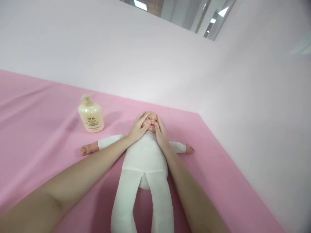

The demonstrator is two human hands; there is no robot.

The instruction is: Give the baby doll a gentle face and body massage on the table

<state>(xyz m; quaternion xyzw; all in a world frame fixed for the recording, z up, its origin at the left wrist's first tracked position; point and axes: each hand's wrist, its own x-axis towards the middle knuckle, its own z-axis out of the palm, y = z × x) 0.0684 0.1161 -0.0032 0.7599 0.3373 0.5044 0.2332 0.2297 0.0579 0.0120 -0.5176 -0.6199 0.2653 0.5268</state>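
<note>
A baby doll (pixel 143 158) with a white cloth body lies on its back on a pink sheet (pixel 36 129), arms spread and legs toward me. My left hand (pixel 139 127) rests flat on the left side of the doll's head, fingers spread over its cheek. My right hand (pixel 160 132) lies on the right side of the head, fingers along the other cheek. Both hands press on the doll's head without gripping it. Only a strip of the doll's head shows between them.
A cream-coloured pump bottle (pixel 91 114) stands upright on the sheet, left of the doll's head. Pale walls (pixel 255 106) rise behind and to the right of the pink surface, meeting it along its far and right edges.
</note>
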